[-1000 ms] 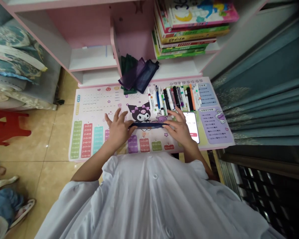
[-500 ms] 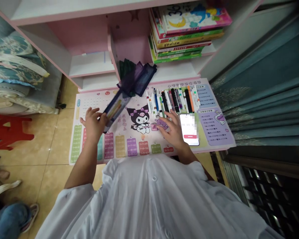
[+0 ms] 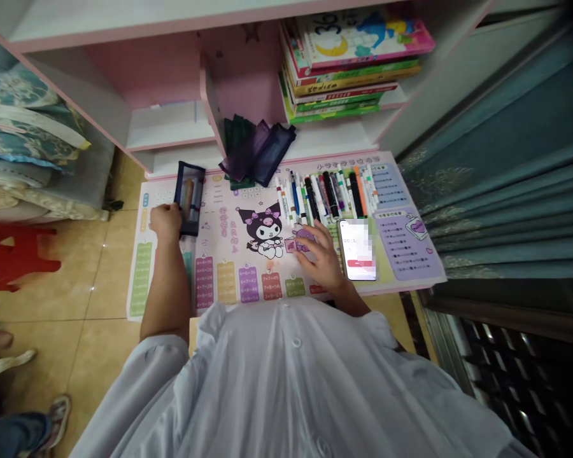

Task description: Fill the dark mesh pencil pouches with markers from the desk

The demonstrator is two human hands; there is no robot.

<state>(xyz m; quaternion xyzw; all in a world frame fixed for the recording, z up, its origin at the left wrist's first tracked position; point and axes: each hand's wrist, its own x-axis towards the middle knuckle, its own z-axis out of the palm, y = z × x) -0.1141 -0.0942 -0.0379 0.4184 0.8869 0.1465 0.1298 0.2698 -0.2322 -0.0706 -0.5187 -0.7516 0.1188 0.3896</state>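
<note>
- A person's left hand [image 3: 166, 221], fingers closed on the left edge of a dark-blue mesh pouch [image 3: 190, 198], holds it at the far left of the desk mat [image 3: 210, 219].
- The pouch's long axis runs away from the wearer, its far end leaning slightly right and reaching the desk's back edge; whether it lies fully flat cannot be told.
- Yellow, orange and pale pens show through its mesh, roughly lengthwise.
- The right hand [image 3: 321, 257], fingers loosely parted, rests or hovers over the mat between a printed cartoon figure and a phone [image 3: 356, 251]; contact cannot be judged.
- Beyond it, a row of pens and markers [image 3: 327, 194] points mostly away from the wearer.
- Green [image 3: 241, 184], purple [image 3: 243, 156] and navy [image 3: 273, 154] pouches overlap by the shelf.
- Multiplication lines are legible on the mat: "4×4=16", "4×5=20", "6×7=42", "7×7=49".
- The phone's digits are partly pixelated.
- Atop the stacked books [image 3: 348, 76], a cover reads "36"; brands cannot be made out.
</note>
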